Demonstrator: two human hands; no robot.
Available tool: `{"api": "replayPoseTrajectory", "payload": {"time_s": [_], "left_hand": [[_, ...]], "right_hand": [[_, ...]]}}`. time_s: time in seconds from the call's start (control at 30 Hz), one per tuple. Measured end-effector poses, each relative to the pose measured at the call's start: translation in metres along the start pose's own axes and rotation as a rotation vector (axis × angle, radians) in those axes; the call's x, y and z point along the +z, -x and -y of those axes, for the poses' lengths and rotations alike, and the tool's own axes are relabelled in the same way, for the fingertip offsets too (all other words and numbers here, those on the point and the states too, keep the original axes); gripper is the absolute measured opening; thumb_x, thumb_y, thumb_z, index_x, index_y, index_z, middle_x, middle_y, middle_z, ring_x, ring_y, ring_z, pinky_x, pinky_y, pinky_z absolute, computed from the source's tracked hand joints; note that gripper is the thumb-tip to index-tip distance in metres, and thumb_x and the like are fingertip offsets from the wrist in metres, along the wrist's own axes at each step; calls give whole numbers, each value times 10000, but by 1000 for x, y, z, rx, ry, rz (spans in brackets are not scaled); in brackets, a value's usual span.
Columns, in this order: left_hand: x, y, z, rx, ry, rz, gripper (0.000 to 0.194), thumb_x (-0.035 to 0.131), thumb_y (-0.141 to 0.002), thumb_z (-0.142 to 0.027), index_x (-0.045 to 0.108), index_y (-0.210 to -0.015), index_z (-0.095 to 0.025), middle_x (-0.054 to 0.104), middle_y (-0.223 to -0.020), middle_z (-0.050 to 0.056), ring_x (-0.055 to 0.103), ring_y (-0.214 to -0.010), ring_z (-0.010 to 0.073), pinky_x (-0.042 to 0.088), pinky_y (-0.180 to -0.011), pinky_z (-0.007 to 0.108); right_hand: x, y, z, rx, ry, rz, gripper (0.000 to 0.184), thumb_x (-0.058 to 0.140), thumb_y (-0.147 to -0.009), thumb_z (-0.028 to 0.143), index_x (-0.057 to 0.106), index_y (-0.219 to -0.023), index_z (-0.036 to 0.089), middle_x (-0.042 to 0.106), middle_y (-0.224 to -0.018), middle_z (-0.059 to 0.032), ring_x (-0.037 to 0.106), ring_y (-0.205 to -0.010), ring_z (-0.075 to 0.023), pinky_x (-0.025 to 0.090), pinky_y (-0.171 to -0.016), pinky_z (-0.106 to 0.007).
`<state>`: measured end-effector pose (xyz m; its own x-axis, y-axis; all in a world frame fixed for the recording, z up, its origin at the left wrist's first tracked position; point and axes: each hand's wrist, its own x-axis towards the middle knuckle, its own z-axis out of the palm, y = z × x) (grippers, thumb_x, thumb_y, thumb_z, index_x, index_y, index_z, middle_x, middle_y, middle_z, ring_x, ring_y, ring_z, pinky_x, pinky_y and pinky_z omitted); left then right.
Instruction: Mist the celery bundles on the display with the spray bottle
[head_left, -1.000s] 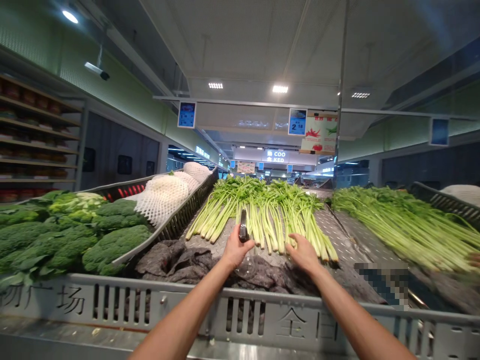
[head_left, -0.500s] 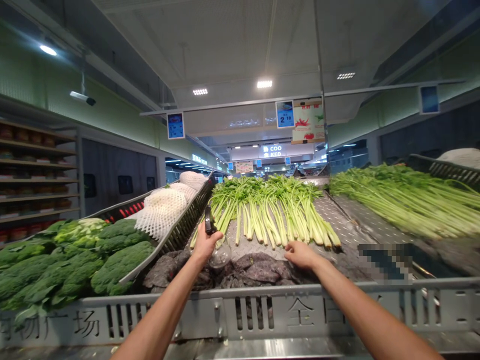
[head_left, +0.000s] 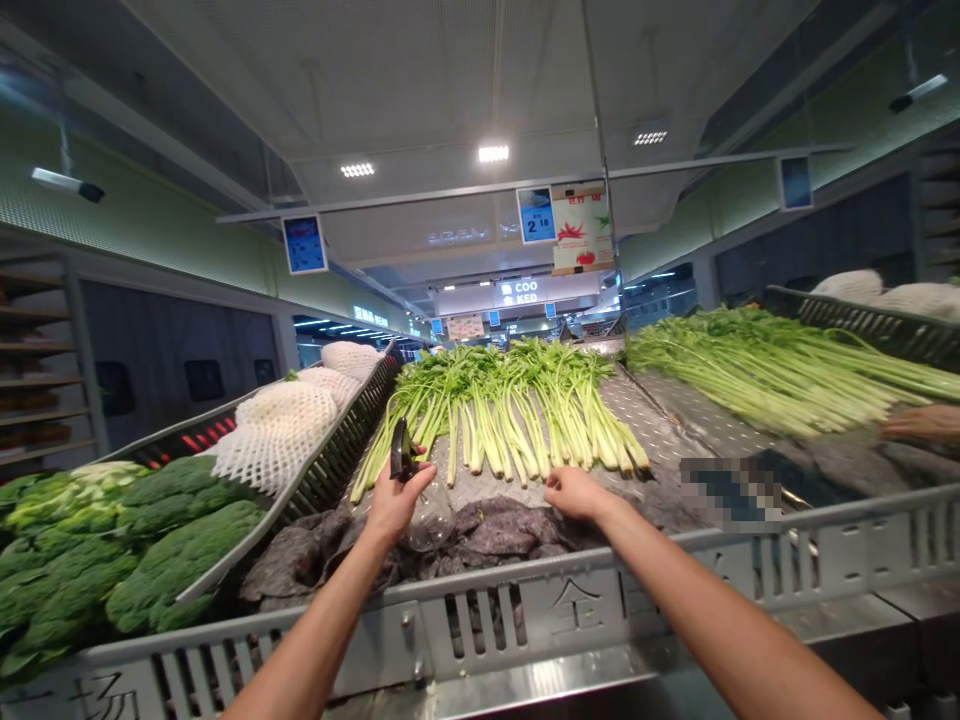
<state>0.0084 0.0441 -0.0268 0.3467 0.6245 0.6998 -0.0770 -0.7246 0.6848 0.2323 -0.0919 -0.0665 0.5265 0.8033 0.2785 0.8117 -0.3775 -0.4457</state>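
My left hand (head_left: pixel 395 500) is wrapped round the neck of a spray bottle with a black trigger head (head_left: pixel 403 450) and a clear round body (head_left: pixel 431 518). Pale green celery (head_left: pixel 517 430) lies in a row just beyond, leaves away from me and cut ends toward me. My right hand (head_left: pixel 574 492) hovers by the cut ends, its fingers curled inward; whether anything is in them is hidden. Below both hands a dark, wet, crumpled cloth (head_left: pixel 502 530) lies along the front of the display.
A grey slotted rail (head_left: pixel 517 600) runs along the front. At left are broccoli (head_left: pixel 180 570), a black crate wall (head_left: pixel 337 440) and foam-netted produce (head_left: pixel 277 425). A mirror on the right reflects the celery (head_left: pixel 765 370). Price signs (head_left: pixel 536 215) hang overhead.
The view has swung slightly right and tilted, so the shelves slide left. Both hands keep nearly the same place by the celery; the left still holds the spray bottle.
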Motion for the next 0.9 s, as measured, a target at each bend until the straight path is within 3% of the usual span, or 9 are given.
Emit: {"api": "replayPoseTrajectory", "payload": {"time_s": [0.17, 0.3, 0.43, 0.6, 0.9], "left_hand": [[-4, -1, 5, 27, -28, -18, 273, 588, -584, -348, 577, -766, -145, 600, -756, 26, 556, -750, 181, 418, -745, 313], [-5, -3, -2, -28, 25, -47, 340, 603, -559, -354, 576, -820, -139, 608, -821, 41, 564, -777, 184, 417, -769, 325], [-6, -5, -8, -44, 56, 3, 368, 609, -561, -346, 569, -860, -136, 606, -887, 58, 565, -799, 190, 422, -770, 330], [-7, -6, -7, 18, 0, 10, 278, 605, -576, -329, 590, -778, -139, 613, -787, 43, 556, -782, 191, 412, -778, 326], [-10, -5, -10, -63, 17, -39, 381, 622, -550, -367, 584, -853, -138, 600, -752, 21, 548, -736, 176, 412, -728, 308]], "right_hand": [[-2, 3, 2, 23, 56, -27, 235, 477, -650, 260, 628, -812, 182, 636, -855, -74, 573, -805, -203, 374, -639, -269], [-2, 3, 3, 35, 52, -15, 233, 480, -646, 264, 625, -812, 186, 633, -852, -74, 567, -808, -208, 373, -654, -283], [-4, 5, 5, 47, 47, -8, 232, 484, -642, 257, 625, -810, 183, 633, -842, -77, 569, -793, -203, 376, -653, -280], [-6, 7, 6, 62, 32, 2, 217, 493, -642, 260, 627, -791, 179, 637, -849, -81, 569, -807, -219, 378, -681, -306], [-8, 4, 0, 83, 58, -35, 252, 468, -649, 281, 615, -836, 198, 634, -882, -69, 567, -837, -220, 376, -688, -309]]}}
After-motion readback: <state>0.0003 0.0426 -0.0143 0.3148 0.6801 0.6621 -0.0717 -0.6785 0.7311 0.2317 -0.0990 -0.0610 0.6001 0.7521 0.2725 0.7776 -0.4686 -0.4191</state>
